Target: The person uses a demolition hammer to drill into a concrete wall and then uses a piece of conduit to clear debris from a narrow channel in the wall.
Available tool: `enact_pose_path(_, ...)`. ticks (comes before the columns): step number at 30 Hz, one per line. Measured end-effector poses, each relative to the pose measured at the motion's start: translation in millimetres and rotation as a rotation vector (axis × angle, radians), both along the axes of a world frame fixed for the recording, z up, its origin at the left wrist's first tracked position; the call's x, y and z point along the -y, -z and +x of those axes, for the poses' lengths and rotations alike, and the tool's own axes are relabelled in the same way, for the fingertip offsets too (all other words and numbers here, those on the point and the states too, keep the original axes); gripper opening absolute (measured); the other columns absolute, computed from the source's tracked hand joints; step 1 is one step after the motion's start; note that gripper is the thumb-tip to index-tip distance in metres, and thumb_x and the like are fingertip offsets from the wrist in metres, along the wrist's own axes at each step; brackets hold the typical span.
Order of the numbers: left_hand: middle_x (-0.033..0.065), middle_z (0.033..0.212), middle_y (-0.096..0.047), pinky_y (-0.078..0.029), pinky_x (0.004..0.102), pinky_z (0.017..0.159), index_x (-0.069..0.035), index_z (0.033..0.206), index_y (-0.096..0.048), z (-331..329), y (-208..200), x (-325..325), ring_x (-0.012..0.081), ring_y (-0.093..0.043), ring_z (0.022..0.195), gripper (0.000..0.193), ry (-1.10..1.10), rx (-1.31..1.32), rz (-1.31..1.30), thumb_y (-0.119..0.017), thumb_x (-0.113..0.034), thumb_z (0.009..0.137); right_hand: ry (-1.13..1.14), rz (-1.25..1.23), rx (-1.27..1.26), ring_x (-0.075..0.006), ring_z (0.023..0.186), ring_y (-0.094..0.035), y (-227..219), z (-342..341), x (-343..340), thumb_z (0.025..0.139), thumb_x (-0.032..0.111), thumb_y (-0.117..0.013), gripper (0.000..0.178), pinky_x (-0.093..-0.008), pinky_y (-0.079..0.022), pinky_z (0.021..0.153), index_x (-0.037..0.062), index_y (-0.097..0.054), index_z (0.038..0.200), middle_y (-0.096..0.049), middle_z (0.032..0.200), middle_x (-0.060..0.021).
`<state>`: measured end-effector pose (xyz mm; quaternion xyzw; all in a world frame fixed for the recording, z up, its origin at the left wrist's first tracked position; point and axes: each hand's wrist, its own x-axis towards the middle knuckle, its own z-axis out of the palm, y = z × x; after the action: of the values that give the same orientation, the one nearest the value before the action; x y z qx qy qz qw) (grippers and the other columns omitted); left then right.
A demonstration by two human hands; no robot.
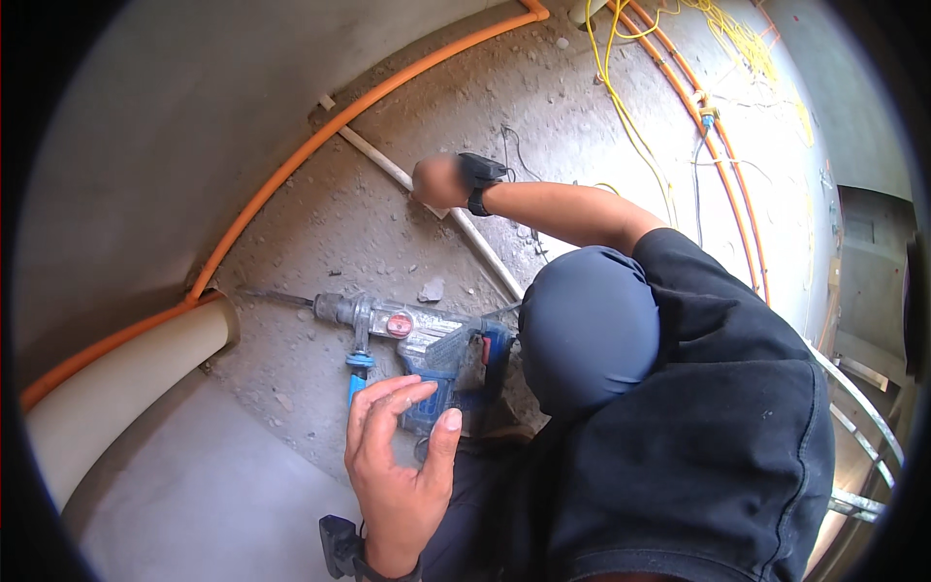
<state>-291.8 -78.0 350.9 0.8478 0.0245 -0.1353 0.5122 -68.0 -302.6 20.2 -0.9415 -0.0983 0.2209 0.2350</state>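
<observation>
A dusty blue rotary hammer drill lies on its side on the floor. Its chisel bit points left, and a blue side handle sticks out near the front. My left hand hovers over the drill's lower side, fingers spread and thumb apart, holding nothing. Stretched out at the far middle, my right hand looks curled and is blurred. It covers part of a white pipe that runs slantwise along the floor. A pale flat edge shows beneath it; whether it grips either is unclear. Both wrists wear black straps.
My bent knee stands right of the drill. An orange conduit curves along the wall past a thick cream pipe. Rubble litters the floor. Yellow cables and more orange conduits run at far right.
</observation>
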Motion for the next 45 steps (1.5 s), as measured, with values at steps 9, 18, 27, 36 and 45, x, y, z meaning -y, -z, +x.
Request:
enact_pose_path(9, 0.0140, 0.117, -0.066, -0.048, 0.0386, 0.096, -0.002, 0.109, -0.069, 1.0, -0.8, 5.7, 0.0281, -0.063, 0.112, 0.023, 0.020, -0.040, 0.014, -0.074, -0.014, 0.090, -0.053, -0.047, -0.075, -0.0447, 0.096, -0.071, 0.4, 12.4, -10.5, 0.086, 0.034, -0.074, 0.043, -0.0505, -0.056, 0.082, -0.0041, -0.066, 0.106, -0.072, 0.098, -0.0296)
enact_pose_path(18, 0.0171, 0.112, -0.066, -0.051, 0.0420, 0.095, 0.000, 0.108, -0.071, 1.8, -2.6, 8.3, 0.0321, -0.066, 0.109, 0.027, 0.005, -0.017, 0.036, -0.080, -0.015, 0.088, 0.006, -0.005, 0.027, -0.0444, 0.088, -0.074, 11.7, 13.0, -16.1, 0.082, 0.029, -0.070, 0.043, -0.0500, -0.059, 0.077, -0.0086, -0.071, 0.104, -0.072, 0.090, -0.0329)
enact_pose_path(27, 0.0168, 0.112, -0.066, -0.051, 0.0423, 0.096, 0.000, 0.108, -0.070, -0.3, 2.1, 9.6, 0.0324, -0.065, 0.109, 0.027, 0.013, -0.020, 0.059, -0.080, -0.015, 0.088, -0.092, -0.042, -0.008, -0.0450, 0.097, -0.071, 3.9, 26.8, -13.3, 0.088, 0.037, -0.076, 0.050, -0.0495, -0.056, 0.081, -0.0052, -0.064, 0.112, -0.072, 0.097, -0.0301)
enact_pose_path(36, 0.0164, 0.112, -0.066, -0.051, 0.0420, 0.095, 0.000, 0.108, -0.070, 0.8, 2.4, 8.8, 0.0319, -0.066, 0.109, 0.026, 0.017, -0.015, 0.045, -0.079, -0.014, 0.087, 0.000, 0.127, -0.132, -0.0309, 0.091, -0.075, 4.3, 25.4, 15.2, 0.079, 0.045, -0.088, 0.057, -0.0410, -0.058, 0.080, 0.0001, -0.071, 0.110, -0.077, 0.094, -0.0175)
enact_pose_path(45, 0.0163, 0.111, -0.066, -0.051, 0.0418, 0.095, 0.000, 0.108, -0.071, 9.2, 8.6, 7.6, 0.0323, -0.066, 0.108, 0.025, 0.028, -0.030, 0.043, -0.079, -0.013, 0.088, -0.085, 0.059, -0.155, -0.0357, 0.088, -0.074, 20.6, 18.2, 19.2, 0.075, 0.050, -0.088, 0.051, -0.0456, -0.056, 0.077, 0.0051, -0.078, 0.098, -0.077, 0.091, -0.0168)
